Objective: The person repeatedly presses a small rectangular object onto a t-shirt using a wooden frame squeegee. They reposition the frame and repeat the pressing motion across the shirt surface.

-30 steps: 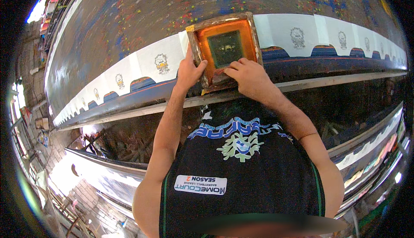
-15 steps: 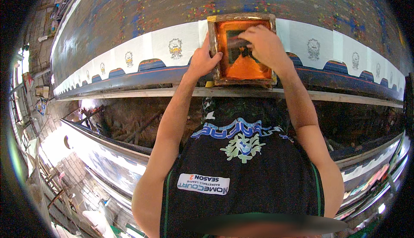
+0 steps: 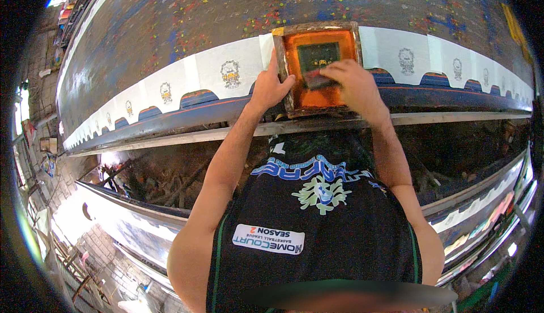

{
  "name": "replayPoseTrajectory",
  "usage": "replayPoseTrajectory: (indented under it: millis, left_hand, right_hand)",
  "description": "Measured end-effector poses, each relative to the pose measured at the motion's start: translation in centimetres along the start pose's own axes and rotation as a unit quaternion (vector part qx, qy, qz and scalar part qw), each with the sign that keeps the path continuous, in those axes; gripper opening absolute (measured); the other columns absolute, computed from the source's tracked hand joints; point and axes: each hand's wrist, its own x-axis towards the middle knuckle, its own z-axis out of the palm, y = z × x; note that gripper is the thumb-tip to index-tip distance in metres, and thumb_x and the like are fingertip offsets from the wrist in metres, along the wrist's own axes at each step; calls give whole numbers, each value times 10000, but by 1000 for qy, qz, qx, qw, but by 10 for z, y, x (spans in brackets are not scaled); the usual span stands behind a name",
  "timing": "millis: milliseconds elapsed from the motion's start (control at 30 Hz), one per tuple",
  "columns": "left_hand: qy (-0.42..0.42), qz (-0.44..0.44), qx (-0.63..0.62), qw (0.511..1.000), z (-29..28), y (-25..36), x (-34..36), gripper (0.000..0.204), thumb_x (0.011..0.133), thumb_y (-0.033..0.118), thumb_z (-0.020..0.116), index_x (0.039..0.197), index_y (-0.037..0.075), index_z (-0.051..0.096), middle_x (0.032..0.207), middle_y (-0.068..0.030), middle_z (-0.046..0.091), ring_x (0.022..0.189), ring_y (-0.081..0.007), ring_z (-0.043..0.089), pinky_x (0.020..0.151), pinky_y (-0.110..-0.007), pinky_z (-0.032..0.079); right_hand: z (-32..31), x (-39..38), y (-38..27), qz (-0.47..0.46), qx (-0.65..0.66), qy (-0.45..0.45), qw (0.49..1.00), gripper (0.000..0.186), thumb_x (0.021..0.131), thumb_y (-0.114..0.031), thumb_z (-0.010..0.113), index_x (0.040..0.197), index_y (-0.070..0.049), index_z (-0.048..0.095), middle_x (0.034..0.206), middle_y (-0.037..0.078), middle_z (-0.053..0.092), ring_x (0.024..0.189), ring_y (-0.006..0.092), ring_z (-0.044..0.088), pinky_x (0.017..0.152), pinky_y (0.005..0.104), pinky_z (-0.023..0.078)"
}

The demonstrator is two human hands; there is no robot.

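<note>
Step, I judge: inking pass. Left hand (image 3: 268, 89) grips wooden frame (image 3: 320, 28), left side; right hand (image 3: 361, 91) pinches reddish squeegee (image 3: 313, 76). Next needs even nearward pull.

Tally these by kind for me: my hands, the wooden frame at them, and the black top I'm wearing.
Left hand and right hand: 2
Frame: 1
Top: 1
Total: 4

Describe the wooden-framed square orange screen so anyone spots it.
On the long, dark, paint-speckled table, find the row of white printed pieces. The wooden-framed square orange screen lies over that row, bare left hand at its left side. Unlike its white neighbours, it is orange and framed.
</note>
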Motion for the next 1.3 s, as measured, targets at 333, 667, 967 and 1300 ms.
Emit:
replayPoseTrajectory:
  millis: [333,667,967,1300]
  left_hand:
    - [3,21,-23,1000,3,-3,2,1117,934,366,765,1733,-35,96,754,-305,725,706,-521,728,677,-590,592]
    - [-29,-41,-12,999,-3,8,0,1107,939,398,767,1747,27,108,904,-336,766,836,-538,754,789,-602,611]
    - [-13,-43,-10,999,5,48,1,1117,935,360,789,1761,67,96,922,-303,782,836,-505,772,774,-565,626]
    - [28,36,-33,998,132,163,49,1098,927,314,782,1729,-34,118,932,-337,765,817,-519,762,737,-570,615]
  right_hand:
    - [-3,48,20,85,-44,2,995,464,870,18,754,1310,-129,771,1314,123,754,1278,357,672,1088,459,563]
    - [13,-36,-36,101,-52,-25,993,519,827,46,644,1298,-131,770,1297,72,755,1231,335,681,1057,449,582]
    - [-12,-55,-1,69,-2,7,998,527,814,75,636,1291,-91,782,1302,81,759,1229,331,681,1092,452,556]
    - [-105,-131,123,84,-43,20,995,474,833,2,678,1280,-119,776,1293,54,755,1214,320,677,1052,443,578]
